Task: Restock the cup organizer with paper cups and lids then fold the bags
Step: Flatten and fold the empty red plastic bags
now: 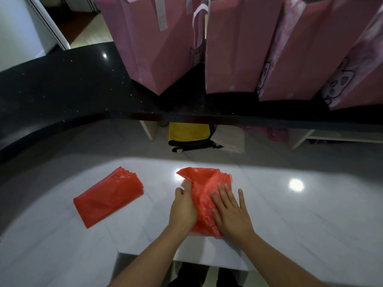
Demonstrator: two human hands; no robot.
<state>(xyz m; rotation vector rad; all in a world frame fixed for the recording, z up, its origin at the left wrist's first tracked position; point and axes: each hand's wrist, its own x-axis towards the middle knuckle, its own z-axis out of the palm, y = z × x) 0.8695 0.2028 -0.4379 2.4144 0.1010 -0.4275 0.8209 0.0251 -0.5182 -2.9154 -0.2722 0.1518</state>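
Both hands' fingers (pixel 224 190) atop red bag (pixel 204 204).

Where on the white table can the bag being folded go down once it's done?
Bare white table lies right of the right hand; a narrower strip lies between the folded bag and the left hand. The black counter is bare at its left and crowded with pink bags on the right.

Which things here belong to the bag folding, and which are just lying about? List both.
In the job:
red bag being folded, left hand gripping its edge, right hand pressing it flat
folded red bag

Lying about:
pink paper bags on the black counter
yellow bag below
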